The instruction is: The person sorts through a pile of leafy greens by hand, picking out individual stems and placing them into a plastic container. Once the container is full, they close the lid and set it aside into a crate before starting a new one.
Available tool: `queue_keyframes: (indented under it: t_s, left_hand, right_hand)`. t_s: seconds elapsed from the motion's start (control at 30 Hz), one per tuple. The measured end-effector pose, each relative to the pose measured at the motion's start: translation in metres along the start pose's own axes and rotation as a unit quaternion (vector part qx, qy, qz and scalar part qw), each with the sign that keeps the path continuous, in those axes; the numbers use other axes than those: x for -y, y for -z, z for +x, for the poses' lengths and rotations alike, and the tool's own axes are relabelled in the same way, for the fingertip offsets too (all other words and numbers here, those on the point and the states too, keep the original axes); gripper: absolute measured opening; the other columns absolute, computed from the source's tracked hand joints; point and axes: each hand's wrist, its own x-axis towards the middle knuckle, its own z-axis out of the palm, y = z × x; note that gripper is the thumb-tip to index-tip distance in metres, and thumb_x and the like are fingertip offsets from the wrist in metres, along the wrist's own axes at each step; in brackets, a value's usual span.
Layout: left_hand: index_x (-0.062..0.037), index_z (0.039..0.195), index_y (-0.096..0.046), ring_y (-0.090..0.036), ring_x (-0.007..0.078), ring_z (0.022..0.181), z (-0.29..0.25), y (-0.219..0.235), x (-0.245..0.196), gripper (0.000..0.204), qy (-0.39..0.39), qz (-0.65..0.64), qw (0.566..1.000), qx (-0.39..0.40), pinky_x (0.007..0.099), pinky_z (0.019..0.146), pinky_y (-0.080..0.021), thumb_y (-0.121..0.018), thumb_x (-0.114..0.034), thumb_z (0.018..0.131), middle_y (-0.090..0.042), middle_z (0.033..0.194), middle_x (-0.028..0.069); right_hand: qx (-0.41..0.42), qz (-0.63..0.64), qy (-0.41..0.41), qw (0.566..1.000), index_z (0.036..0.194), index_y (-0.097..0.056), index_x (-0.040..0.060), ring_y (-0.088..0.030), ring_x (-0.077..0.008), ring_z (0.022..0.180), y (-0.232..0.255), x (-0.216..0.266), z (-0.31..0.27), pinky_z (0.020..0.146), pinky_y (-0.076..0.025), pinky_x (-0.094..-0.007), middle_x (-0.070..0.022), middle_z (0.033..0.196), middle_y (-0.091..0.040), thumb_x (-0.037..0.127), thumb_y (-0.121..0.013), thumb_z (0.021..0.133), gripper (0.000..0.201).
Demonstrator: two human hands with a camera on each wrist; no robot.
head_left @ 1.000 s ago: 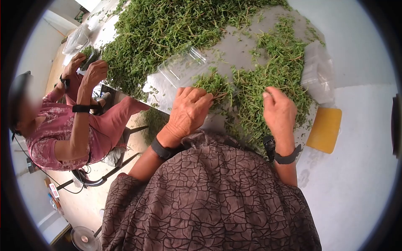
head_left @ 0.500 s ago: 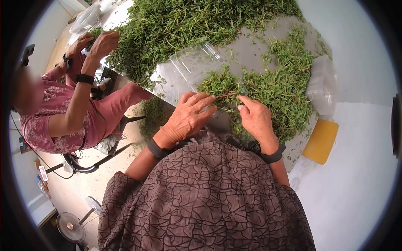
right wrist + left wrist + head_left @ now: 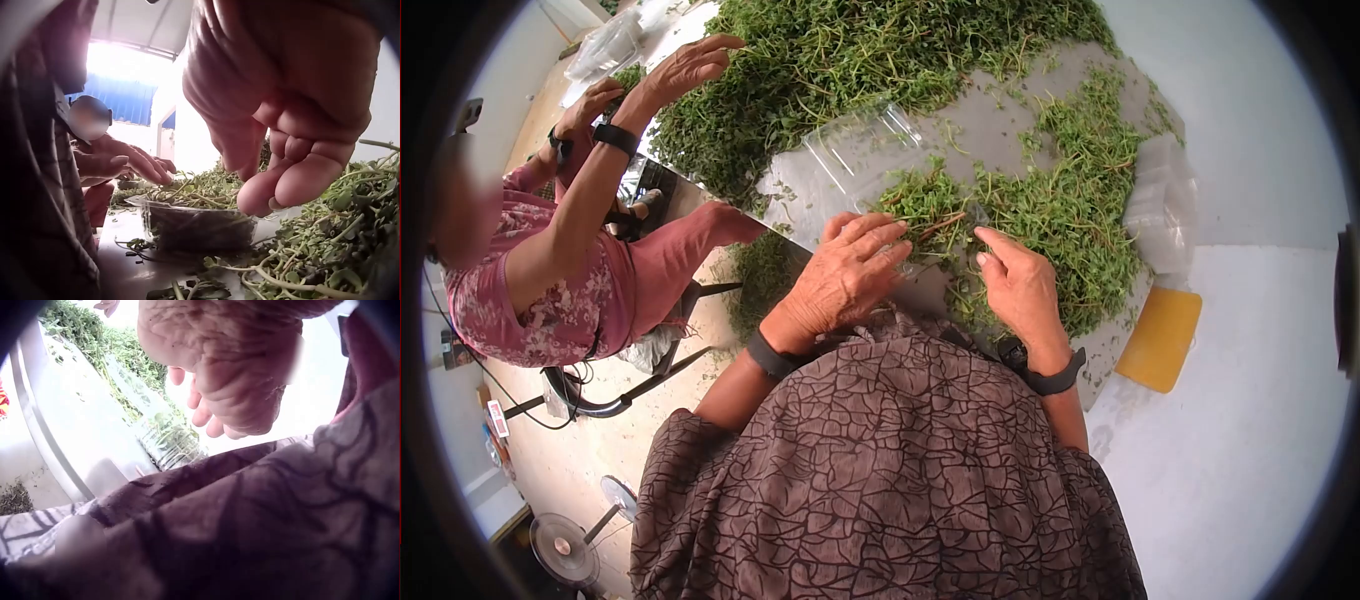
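Note:
A clear plastic container [image 3: 200, 228] holds leafy green stems [image 3: 925, 205], with its lid [image 3: 855, 150] lying up beyond them. Over the container's near left side hovers the left hand [image 3: 845, 272], fingers spread and slightly bent, nothing visible in them; the left wrist view shows that hand [image 3: 219, 369] beside the container [image 3: 162, 434]. To the container's right is the right hand [image 3: 1022, 292], index finger extended and the other fingers curled. In the right wrist view the right hand [image 3: 287, 106] shows no stem between its fingers. A reddish stem [image 3: 943, 224] lies on the greens between both hands.
A large heap of greens [image 3: 830, 60] covers the far table, and a smaller pile [image 3: 1080, 215] lies right. Stacked clear containers [image 3: 1160, 205] stand at the right edge, above a yellow board [image 3: 1160, 340]. Another person [image 3: 550, 270] sits left, reaching to the heap.
The right hand has moved left to the container since the earliest frame, then slightly back right. The reddish stem between the hands now lies on the greens. The other person's arm has stretched toward the heap.

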Motion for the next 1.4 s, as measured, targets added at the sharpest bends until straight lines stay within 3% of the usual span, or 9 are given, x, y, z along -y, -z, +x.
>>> queue_keyframes:
  t_s: [0.1,0.17,0.33,0.4,0.57,0.83,1.07,1.27,1.4]
  left_hand:
    - [-0.009,0.113,-0.06,-0.05,0.0291,0.117,-0.005,0.003,0.003,0.044,-0.006,0.002,1.0,-0.005,0.0464,0.096,-0.037,-0.07,-0.011,0.071,-0.055,0.124,0.01]
    - [-0.0101,0.112,-0.061,-0.05,0.0288,0.116,-0.006,0.002,0.004,0.04,-0.012,0.004,1.0,-0.002,0.0464,0.096,-0.037,-0.069,-0.01,0.072,-0.055,0.125,0.0091]
    - [-0.0095,0.112,-0.061,-0.048,0.0267,0.119,0.0,-0.004,0.001,0.04,-0.073,-0.014,0.996,0.052,0.0456,0.097,-0.036,-0.07,-0.013,0.073,-0.054,0.125,0.0072]
    - [-0.0093,0.113,-0.061,-0.047,0.0263,0.119,0.003,-0.008,0.001,0.042,-0.069,-0.01,0.996,0.053,0.0449,0.097,-0.036,-0.071,-0.014,0.073,-0.054,0.124,0.0071]
    - [-0.0087,0.115,-0.06,-0.048,0.0251,0.116,0.004,-0.011,0.003,0.045,-0.066,0.006,0.996,0.051,0.0436,0.098,-0.035,-0.071,-0.015,0.072,-0.056,0.12,0.0065]
    - [-0.005,0.113,-0.061,-0.051,0.0239,0.109,0.009,-0.015,0.002,0.044,-0.06,-0.009,0.997,0.041,0.0429,0.097,-0.035,-0.07,-0.014,0.07,-0.061,0.107,0.0055]
    - [-0.0045,0.111,-0.062,-0.052,0.024,0.108,0.012,-0.012,0.003,0.041,-0.061,-0.018,0.997,0.051,0.0424,0.096,-0.036,-0.07,-0.014,0.071,-0.061,0.105,0.0058]
    - [-0.0047,0.111,-0.06,-0.051,0.0275,0.11,0.009,-0.003,0.007,0.04,-0.049,-0.032,0.998,0.003,0.044,0.095,-0.037,-0.068,-0.009,0.072,-0.056,0.114,0.0088]
    - [-0.0077,0.114,-0.058,-0.051,0.0299,0.113,0.0,0.002,0.012,0.044,0.021,-0.007,0.999,-0.048,0.0454,0.093,-0.039,-0.068,-0.005,0.071,-0.055,0.118,0.01]
  right_hand:
    - [0.002,0.003,0.01,1.0,0.112,-0.065,0.0065,-0.064,-0.0308,0.071,0.007,0.004,-0.009,0.066,-0.051,-0.0376,-0.0149,0.084,-0.067,0.007,-0.062,0.082,0.03]
    - [0.071,0.003,0.019,0.997,0.112,-0.065,0.0079,-0.063,-0.0296,0.068,0.009,0.01,-0.012,0.064,-0.051,-0.0369,-0.0134,0.079,-0.065,0.006,-0.062,0.082,0.03]
    - [0.076,-0.029,0.105,0.991,0.111,-0.065,0.0091,-0.06,-0.0293,0.063,-0.003,0.005,-0.014,0.058,-0.048,-0.0388,-0.0118,0.073,-0.061,0.007,-0.064,0.081,0.03]
    - [0.033,-0.032,0.13,0.991,0.11,-0.064,0.0086,-0.059,-0.0287,0.06,-0.004,0.005,-0.012,0.055,-0.047,-0.0382,-0.0111,0.071,-0.059,0.006,-0.064,0.08,0.03]
    - [0.011,-0.041,0.124,0.991,0.109,-0.064,0.0073,-0.058,-0.0278,0.058,0.002,0.007,-0.01,0.051,-0.045,-0.0364,-0.0106,0.069,-0.058,0.006,-0.065,0.079,0.03]
    - [0.04,-0.036,0.109,0.993,0.114,-0.062,0.0065,-0.059,-0.0295,0.06,-0.01,0.01,-0.003,0.055,-0.047,-0.0387,-0.012,0.069,-0.059,0.008,-0.064,0.08,0.034]
    - [0.074,-0.073,0.112,0.988,0.114,-0.061,0.0052,-0.061,-0.0319,0.064,-0.027,0.007,0.006,0.059,-0.048,-0.0408,-0.0141,0.075,-0.063,0.011,-0.061,0.083,0.032]
    - [0.051,-0.065,0.144,0.986,0.114,-0.061,0.0046,-0.062,-0.0301,0.062,-0.019,0.012,0.005,0.056,-0.049,-0.04,-0.0141,0.072,-0.063,0.012,-0.063,0.083,0.032]
    - [-0.032,-0.013,0.098,0.995,0.112,-0.063,0.0051,-0.063,-0.0287,0.063,-0.007,0.004,-0.007,0.055,-0.05,-0.0365,-0.014,0.075,-0.065,0.008,-0.064,0.082,0.03]
